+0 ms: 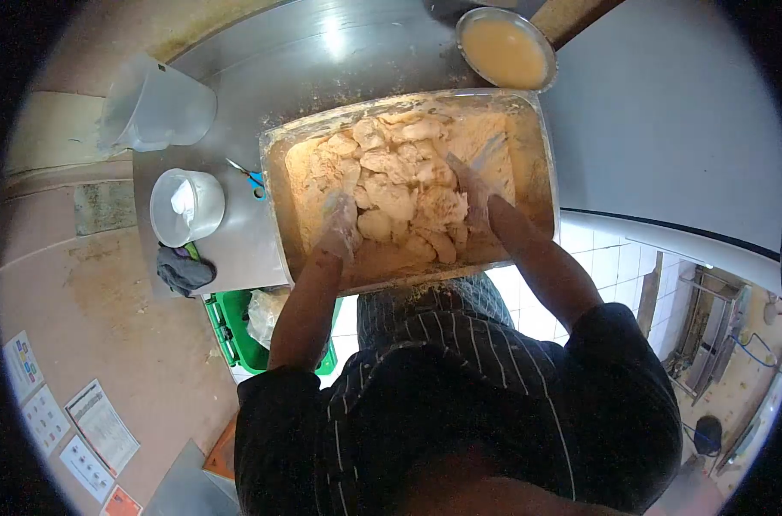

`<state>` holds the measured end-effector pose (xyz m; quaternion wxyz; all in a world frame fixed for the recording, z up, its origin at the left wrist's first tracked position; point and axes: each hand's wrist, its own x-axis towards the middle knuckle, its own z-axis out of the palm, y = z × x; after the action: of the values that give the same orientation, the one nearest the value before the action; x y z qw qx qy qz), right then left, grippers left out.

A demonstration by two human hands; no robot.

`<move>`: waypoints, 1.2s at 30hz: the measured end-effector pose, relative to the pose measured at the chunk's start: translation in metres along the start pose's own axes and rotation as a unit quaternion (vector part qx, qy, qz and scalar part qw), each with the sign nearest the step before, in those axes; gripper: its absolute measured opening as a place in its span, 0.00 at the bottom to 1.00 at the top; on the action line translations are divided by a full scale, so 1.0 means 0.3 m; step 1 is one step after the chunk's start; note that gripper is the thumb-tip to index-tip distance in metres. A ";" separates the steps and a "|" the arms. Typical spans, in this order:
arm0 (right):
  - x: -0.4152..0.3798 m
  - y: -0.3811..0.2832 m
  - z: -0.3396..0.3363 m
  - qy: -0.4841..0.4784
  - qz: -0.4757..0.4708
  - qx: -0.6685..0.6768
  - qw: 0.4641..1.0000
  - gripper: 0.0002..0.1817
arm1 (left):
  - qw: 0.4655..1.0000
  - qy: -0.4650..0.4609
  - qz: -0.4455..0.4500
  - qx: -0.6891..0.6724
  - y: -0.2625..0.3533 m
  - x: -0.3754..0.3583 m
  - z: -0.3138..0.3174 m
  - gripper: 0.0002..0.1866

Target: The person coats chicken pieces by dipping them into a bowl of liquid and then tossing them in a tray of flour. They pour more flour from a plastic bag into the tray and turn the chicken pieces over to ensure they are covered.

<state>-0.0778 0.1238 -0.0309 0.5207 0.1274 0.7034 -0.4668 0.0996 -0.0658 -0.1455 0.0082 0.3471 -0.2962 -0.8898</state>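
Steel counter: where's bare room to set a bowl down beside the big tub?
Bare steel counter lies beyond the tub, between the clear jug and the batter bowl. Left of the tub is crowded: scissors, a lidded white container, a dark cloth. Both hands, left and right, work inside the tub.

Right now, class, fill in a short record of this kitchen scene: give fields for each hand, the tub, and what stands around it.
left hand: in the tub, on the coated pieces, floury
right hand: in the tub, pressed among the pieces
tub: clear, rectangular, on the steel counter
contents: pale coated pieces in orange flour
behind tub: round bowl of yellow liquid
left of tub: scissors, lidded tub, clear jug, dark cloth
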 end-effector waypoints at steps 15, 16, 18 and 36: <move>-0.170 -0.039 -0.281 -0.006 -0.133 -0.420 0.898 0.29 | 0.906 0.160 0.240 0.310 0.063 -0.198 -0.284 0.28; -0.181 -0.018 -0.294 0.015 -0.144 -0.556 0.819 0.31 | 0.896 0.172 0.229 0.340 0.059 -0.214 -0.287 0.27; -0.199 0.029 -0.281 0.036 -0.153 -0.678 0.718 0.32 | 0.876 0.161 0.193 0.411 0.067 -0.212 -0.288 0.27; 0.030 0.094 -0.192 -0.032 -0.179 -0.312 0.933 0.25 | 0.995 0.035 0.060 -0.068 -0.073 -0.206 -0.441 0.28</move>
<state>-0.0983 0.1815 -0.0522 0.4642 -0.1840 0.8078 -0.3132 0.2330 -0.1030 -0.1964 0.0951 0.3586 -0.2548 -0.8930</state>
